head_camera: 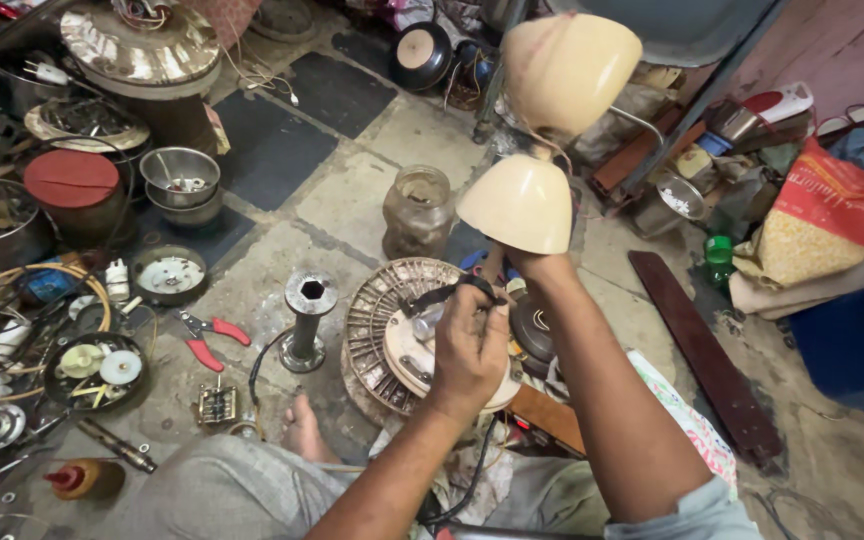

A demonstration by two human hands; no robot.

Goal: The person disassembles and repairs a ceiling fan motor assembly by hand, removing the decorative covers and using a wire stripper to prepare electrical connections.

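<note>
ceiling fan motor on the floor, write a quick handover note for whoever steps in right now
Left hand: over the fan motor, fingers pinching a black wire at its top.
Right hand: raised, gripping the rod just under the lower cream cup cover; a second cream cup sits higher on the same rod.
Nearby: red-handled pliers and a grey metal stand on the floor to the left, a glass jar behind the motor.
Done: motor is off its mount, lying on the floor. Left: wiring still in hand; blades not attached.

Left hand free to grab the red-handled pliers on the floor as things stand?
Probably not right away. The left hand is pinching a small black part over the fan motor. The pliers lie uncovered on the floor to its left, so the path looks clear once it lets go.
</note>
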